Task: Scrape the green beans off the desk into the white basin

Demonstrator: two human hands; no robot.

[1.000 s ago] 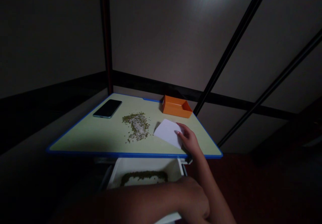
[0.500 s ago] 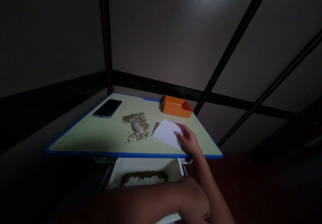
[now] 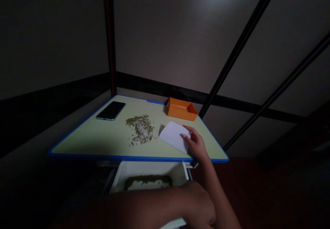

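Note:
My right hand [image 3: 197, 143] grips a white card [image 3: 174, 135] by its right side, thumb on top and fingers behind. The card is tilted over the right part of the table, with a shadow at its left edge. Left of it lies a loose pile of small green grains mixed with whitish ones [image 3: 141, 128]. My left forearm crosses low in front of the drawer. My left hand [image 3: 199, 203] is bent downward beside my right forearm, its fingers hidden.
A pale table top with a blue rim [image 3: 139, 159] bears a black-screened phone [image 3: 111, 110] at left and an orange open box [image 3: 182, 109] at the back right. Below, a pulled-out white drawer [image 3: 152, 167] holds more green grains [image 3: 148, 178]. Panelled walls [image 3: 165, 33] stand behind.
The white card and my right hand have shifted very slightly to the right. The grains, phone, box and left arm look the same.

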